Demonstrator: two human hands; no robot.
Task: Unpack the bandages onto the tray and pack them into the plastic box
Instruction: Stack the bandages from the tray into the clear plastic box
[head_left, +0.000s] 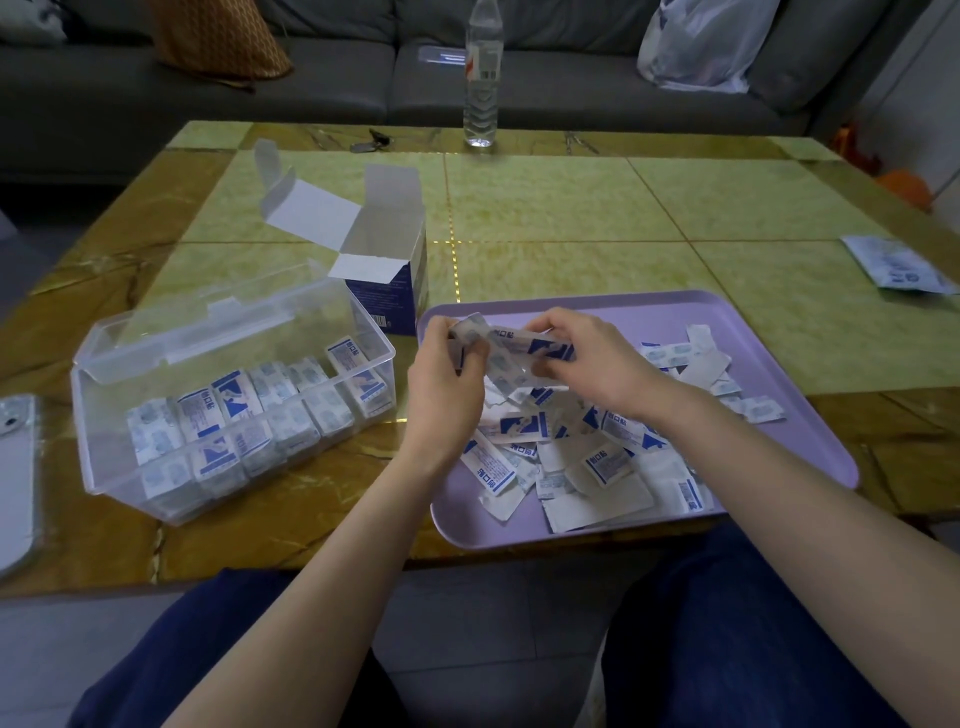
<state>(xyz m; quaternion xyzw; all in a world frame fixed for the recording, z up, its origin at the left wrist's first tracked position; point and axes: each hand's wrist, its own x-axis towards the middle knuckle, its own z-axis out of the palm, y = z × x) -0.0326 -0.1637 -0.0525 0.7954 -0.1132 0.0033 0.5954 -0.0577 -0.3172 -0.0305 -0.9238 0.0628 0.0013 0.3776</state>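
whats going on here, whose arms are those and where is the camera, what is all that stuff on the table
There is one picture, from a camera worn on a person's head, looking down at their own two bare hands. The left hand and right hand together hold a few bandages above a purple tray heaped with loose ones. Left of it, on the table, a clear plastic box already holds rows of bandages. Behind it stands an opened carton. A water bottle stands at the far edge.

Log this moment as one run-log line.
both hands gathering wrapped bandages | over purple tray | clear plastic box partly filled | cardboard carton open
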